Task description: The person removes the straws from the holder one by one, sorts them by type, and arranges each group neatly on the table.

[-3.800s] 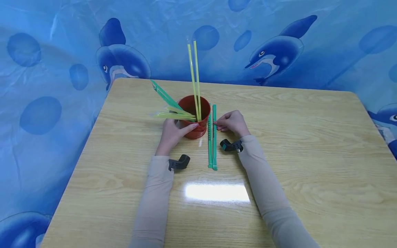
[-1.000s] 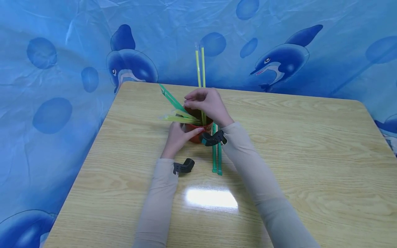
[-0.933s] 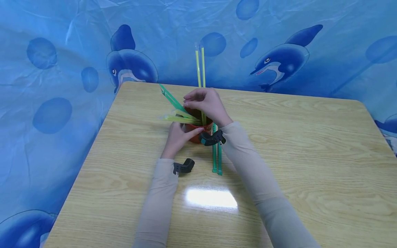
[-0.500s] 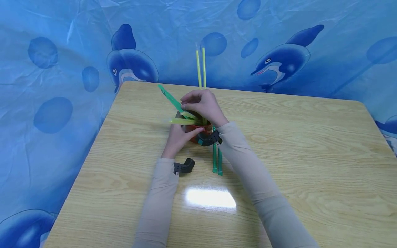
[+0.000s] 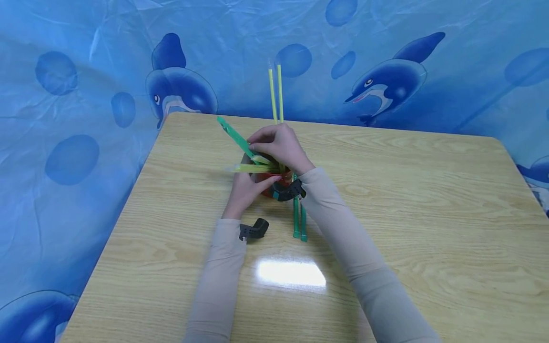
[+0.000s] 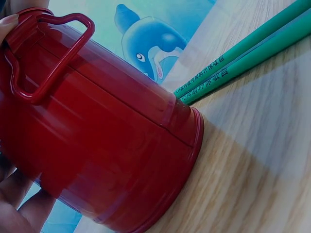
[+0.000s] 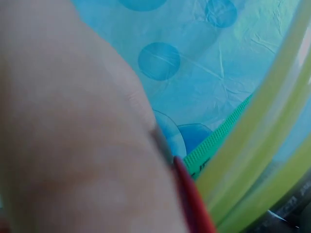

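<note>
Your left hand is wrapped around the red cup, which stands on the table just left of two green straws. Your right hand hovers over the rim, apparently pinching a green straw leaning from the cup.

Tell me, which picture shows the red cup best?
The left wrist view: the red cup fills it, handle and base clear. In the head view hands mostly cover the cup. The right wrist view shows only a rim sliver.
</note>
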Demonstrator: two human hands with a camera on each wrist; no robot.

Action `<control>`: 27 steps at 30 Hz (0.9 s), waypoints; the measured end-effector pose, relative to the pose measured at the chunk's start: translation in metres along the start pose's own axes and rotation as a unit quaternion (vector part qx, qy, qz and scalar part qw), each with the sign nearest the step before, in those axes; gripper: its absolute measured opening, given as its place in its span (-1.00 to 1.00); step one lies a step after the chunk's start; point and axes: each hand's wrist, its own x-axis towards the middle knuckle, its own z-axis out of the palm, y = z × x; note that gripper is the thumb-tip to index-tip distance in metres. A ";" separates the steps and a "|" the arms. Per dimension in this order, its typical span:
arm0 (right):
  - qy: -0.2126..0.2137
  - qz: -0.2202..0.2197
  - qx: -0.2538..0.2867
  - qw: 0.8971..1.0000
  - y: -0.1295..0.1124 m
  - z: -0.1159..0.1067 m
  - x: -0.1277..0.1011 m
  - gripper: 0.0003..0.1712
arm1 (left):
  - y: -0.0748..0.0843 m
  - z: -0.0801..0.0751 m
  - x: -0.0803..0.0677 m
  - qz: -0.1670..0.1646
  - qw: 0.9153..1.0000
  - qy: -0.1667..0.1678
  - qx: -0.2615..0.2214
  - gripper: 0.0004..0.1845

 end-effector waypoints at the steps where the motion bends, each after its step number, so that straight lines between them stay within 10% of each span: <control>1: 0.000 -0.002 -0.002 1.000 0.000 0.000 0.000 -0.84 | 0.000 0.000 0.000 0.000 1.000 0.000 0.000 -0.22; 19: 0.090 -0.024 0.052 0.994 -0.002 -0.009 -0.003 -0.85 | 0.000 -0.001 0.004 -0.034 0.999 -0.005 -0.024 -0.18; 27: 0.132 -0.039 0.113 0.984 -0.007 -0.018 -0.008 -0.84 | 0.029 0.000 -0.002 -0.038 0.998 -0.010 -0.038 -0.24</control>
